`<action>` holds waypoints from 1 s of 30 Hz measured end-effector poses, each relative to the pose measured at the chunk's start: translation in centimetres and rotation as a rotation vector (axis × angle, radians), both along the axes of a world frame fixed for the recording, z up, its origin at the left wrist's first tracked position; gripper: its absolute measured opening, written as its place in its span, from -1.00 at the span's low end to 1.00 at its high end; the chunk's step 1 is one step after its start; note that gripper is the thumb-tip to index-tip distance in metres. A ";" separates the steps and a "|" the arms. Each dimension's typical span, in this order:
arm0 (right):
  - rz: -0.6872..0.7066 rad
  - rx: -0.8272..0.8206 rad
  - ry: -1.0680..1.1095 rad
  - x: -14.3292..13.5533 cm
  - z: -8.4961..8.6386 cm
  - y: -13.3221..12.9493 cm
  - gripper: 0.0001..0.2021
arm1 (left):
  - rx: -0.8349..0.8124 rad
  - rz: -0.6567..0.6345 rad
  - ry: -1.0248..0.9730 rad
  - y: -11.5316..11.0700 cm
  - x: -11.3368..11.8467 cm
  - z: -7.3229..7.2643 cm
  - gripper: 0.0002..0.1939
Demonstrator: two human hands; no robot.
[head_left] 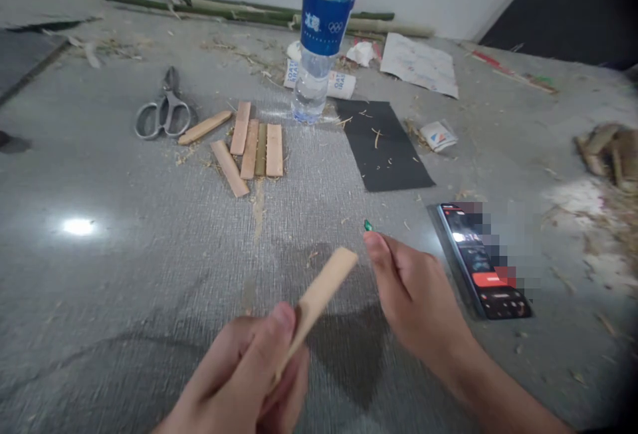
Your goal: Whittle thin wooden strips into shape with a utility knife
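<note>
My left hand [254,367] grips a flat, pale bamboo strip [326,288], which slants up and to the right out of my fist. To its right, my right hand [413,281] is closed, thumb on top, with the shiny green tip of a small object [367,225] poking out past the thumb. The rest of that object is hidden in my fingers. The two hands are apart, and the strip's far end lies just left of my right hand. Farther off on the floor are several short bamboo strips [274,149], some side by side, some at an angle.
Metal scissors [167,111] lie at the left. A water bottle [312,82] stands at the back, beside a black sheet [386,148] with shavings on it. A lit phone [478,261] lies right of my right hand. Green bamboo poles [239,12] run along the wall.
</note>
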State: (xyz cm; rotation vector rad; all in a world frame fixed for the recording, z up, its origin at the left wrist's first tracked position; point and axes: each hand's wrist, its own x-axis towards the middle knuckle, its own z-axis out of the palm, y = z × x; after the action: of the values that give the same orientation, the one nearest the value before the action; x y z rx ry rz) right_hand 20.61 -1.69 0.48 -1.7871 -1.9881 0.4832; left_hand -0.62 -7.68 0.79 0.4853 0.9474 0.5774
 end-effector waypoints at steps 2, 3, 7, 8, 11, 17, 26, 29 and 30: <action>0.021 0.004 0.051 -0.2 0.1 -0.2 -0.57 | -0.005 0.033 -0.043 0.4 0.0 -0.3 -0.40; 0.025 -0.007 0.088 -0.4 0.0 -0.4 -0.57 | -0.011 0.032 -0.059 0.6 0.1 -0.5 -0.40; 0.006 -0.204 0.419 -0.6 -0.9 -1.1 -0.55 | -0.010 -0.011 -0.057 1.0 0.4 -1.1 -0.38; 0.002 -0.265 0.551 -0.6 -1.1 -1.3 -0.55 | 0.010 -0.022 -0.037 1.0 0.5 -1.1 -0.38; 0.002 -0.437 0.852 -0.8 -1.3 -1.4 -0.59 | 0.128 -0.079 0.087 0.9 0.8 -1.0 -0.39; -0.056 -0.549 0.916 -1.4 0.6 -0.3 -0.70 | 0.567 -0.282 0.420 1.2 0.0 1.4 -0.52; -0.109 -0.342 0.951 -2.6 1.6 2.5 -0.73 | 0.839 -0.266 0.575 4.2 -1.4 1.0 -0.57; -0.127 -0.321 0.977 -2.7 0.5 2.8 -0.75 | 0.887 -0.274 0.590 4.5 -1.5 -0.1 -0.60; -0.134 -0.316 0.975 -2.7 0.1 2.7 -0.76 | 0.904 -0.280 0.599 4.5 -1.6 -0.4 -0.62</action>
State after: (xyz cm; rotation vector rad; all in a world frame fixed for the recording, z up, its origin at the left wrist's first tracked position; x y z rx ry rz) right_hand 17.95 1.06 0.63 -1.3860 -1.1381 1.3608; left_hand -2.21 -3.16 0.43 1.6435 1.1186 0.5943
